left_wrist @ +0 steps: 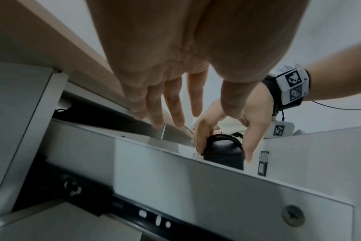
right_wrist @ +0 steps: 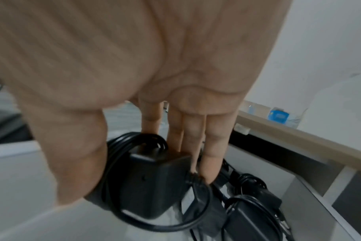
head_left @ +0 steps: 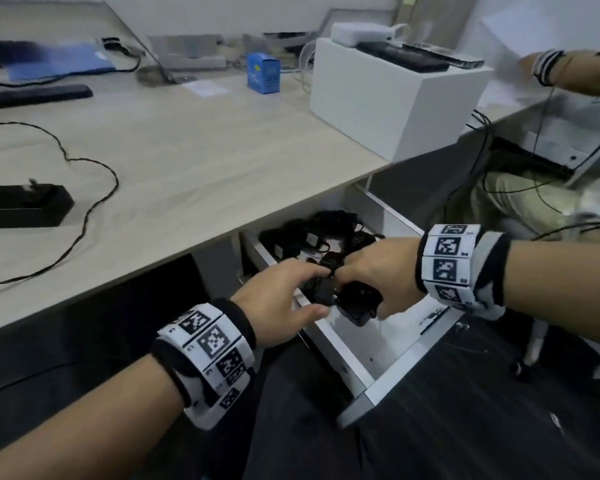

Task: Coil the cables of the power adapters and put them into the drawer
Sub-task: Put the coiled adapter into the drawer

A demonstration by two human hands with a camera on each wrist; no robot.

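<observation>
A black power adapter (head_left: 357,304) with its cable coiled round it hangs over the open white drawer (head_left: 388,379). My right hand (head_left: 364,289) grips it, thumb on one side and fingers on the other (right_wrist: 141,187). The right wrist view shows the cable loops (right_wrist: 118,146) lying over the adapter body (right_wrist: 155,172). My left hand (head_left: 317,291) is beside the adapter with its fingers straight (left_wrist: 175,114) and holds nothing. Several coiled adapters (head_left: 312,233) lie at the back of the drawer (right_wrist: 251,212). Another adapter (head_left: 25,206) lies on the table, its cable (head_left: 84,209) uncoiled.
The wooden table (head_left: 222,161) overhangs the drawer's back part. On it stand a white box (head_left: 395,95) and a small blue box (head_left: 263,72). Another person's hand (head_left: 548,69) and knee (head_left: 510,199) are at the right. A black slide rail (left_wrist: 134,210) runs under the drawer side.
</observation>
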